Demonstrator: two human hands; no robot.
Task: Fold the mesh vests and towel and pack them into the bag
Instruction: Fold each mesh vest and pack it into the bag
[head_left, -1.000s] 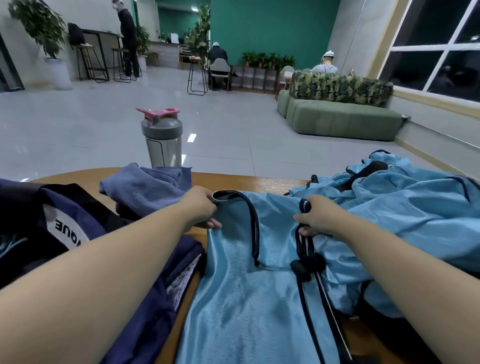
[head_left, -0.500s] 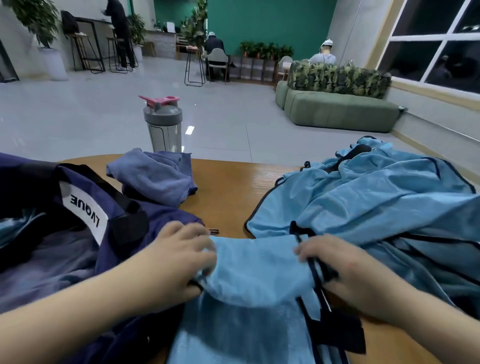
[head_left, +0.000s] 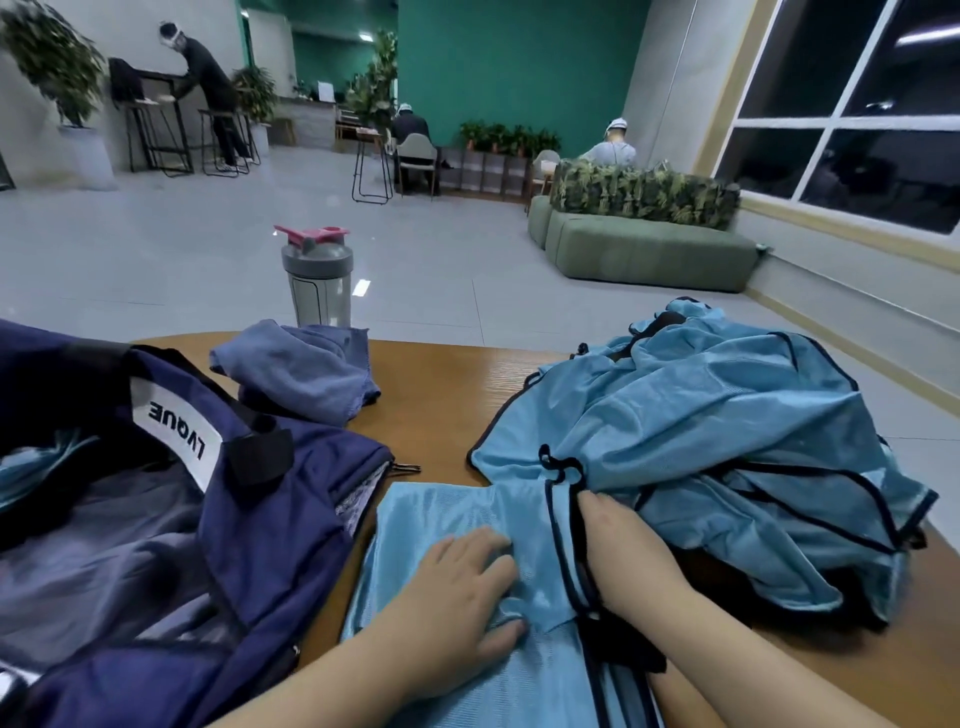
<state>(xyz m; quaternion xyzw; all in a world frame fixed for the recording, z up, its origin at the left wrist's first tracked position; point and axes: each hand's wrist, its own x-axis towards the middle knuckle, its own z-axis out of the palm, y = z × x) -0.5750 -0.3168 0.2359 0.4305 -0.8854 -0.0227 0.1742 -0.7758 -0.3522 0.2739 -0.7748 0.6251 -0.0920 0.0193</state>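
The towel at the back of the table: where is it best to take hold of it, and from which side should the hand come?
Probably the towel's raised rolled fold at its upper left, taken from above with the left hand. It lies crumpled with that fold standing up, while its near edge rests against the bag, so a low approach from the front looks blocked.
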